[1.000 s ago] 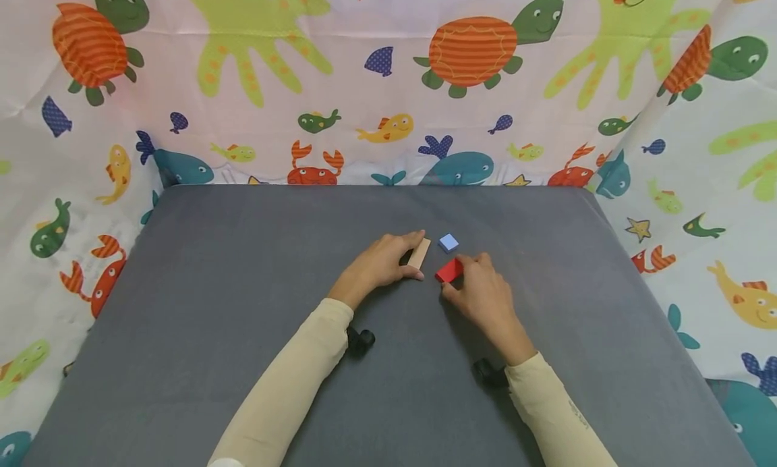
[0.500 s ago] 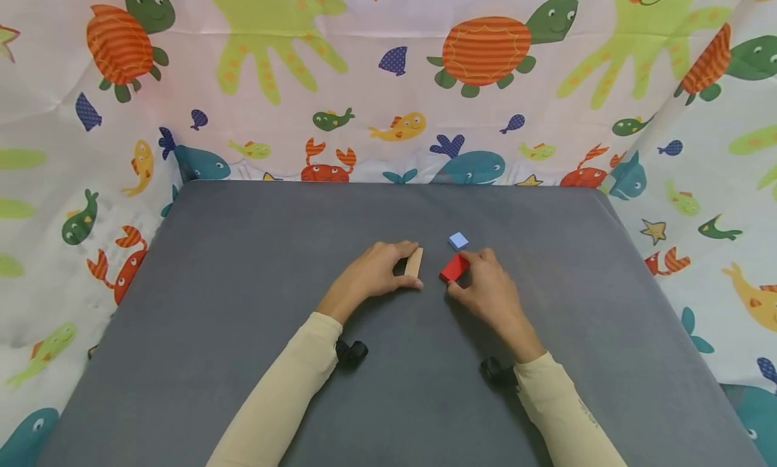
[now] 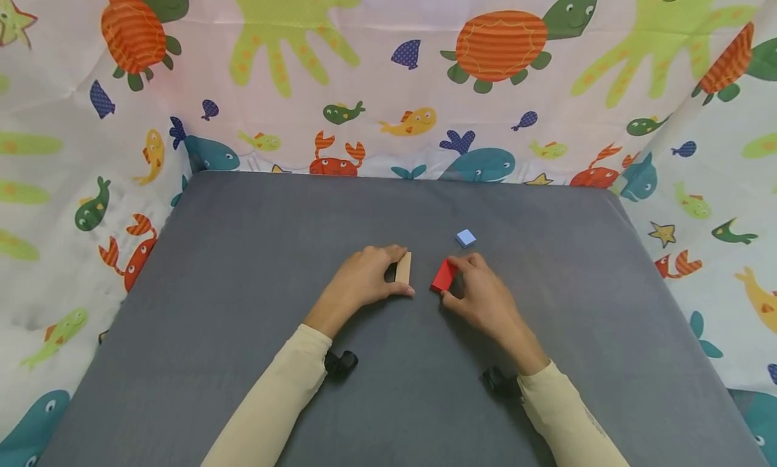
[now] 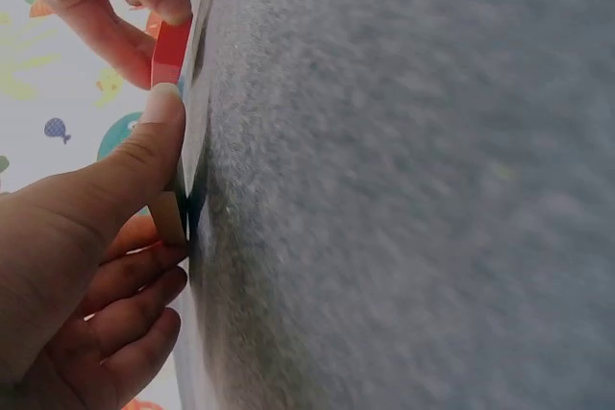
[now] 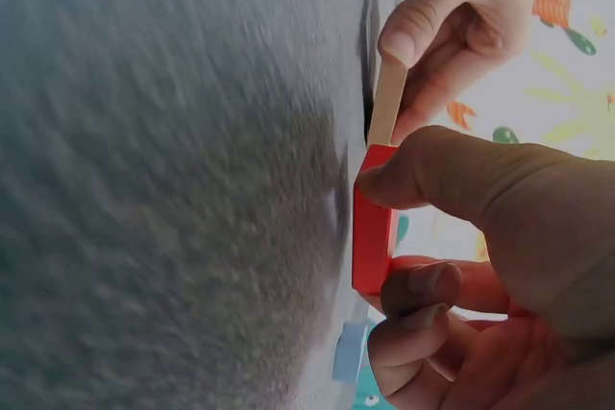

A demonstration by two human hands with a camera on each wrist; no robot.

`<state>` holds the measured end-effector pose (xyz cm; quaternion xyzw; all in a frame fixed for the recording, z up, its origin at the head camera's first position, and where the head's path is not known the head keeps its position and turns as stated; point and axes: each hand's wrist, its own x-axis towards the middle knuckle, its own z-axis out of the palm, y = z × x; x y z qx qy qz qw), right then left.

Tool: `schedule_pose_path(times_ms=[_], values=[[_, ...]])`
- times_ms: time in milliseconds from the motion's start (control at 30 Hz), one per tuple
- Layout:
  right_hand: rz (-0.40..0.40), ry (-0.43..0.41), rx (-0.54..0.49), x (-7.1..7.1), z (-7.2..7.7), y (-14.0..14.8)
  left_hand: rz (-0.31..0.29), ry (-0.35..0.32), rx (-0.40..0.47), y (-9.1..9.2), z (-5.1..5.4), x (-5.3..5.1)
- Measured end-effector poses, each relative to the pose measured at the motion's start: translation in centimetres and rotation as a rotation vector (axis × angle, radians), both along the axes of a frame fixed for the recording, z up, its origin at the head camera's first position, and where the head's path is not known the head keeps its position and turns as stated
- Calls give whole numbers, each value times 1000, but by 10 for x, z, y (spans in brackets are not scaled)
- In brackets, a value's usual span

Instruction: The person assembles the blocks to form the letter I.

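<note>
The red block (image 3: 444,276) lies on the near part of a gap between two hands, with the wooden block (image 3: 403,268) to its left, apart from it in the head view, and the two long axes run roughly alike, away from the person, the red one leaning more to the right at its far end. The right hand (image 3: 485,295) is at the red block itself, pinching it by its two ends, thumb at the near end and fingers at the far one. The left hand (image 3: 367,278) is on the other side of the wooden block from the red block, holding that piece the same way. Both forearms slant in from the near side of the red block, one from each side. The blue block (image 3: 466,238) sits beyond the red block and to its right, untouched. Whether the red block touches the desk (image 3: 388,399) beneath it is hard to tell.
</note>
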<state>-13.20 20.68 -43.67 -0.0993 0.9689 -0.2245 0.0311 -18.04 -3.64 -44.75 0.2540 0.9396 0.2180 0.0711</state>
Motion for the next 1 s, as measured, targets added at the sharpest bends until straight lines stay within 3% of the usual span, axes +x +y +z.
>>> schedule_pose_path(times_ms=[433,1000], values=[[123,29,-11,26,5,-15,38,27,-29,-6,1,13],[237,30,-3,58,1,-25,40,51,-76,-5,1,30]])
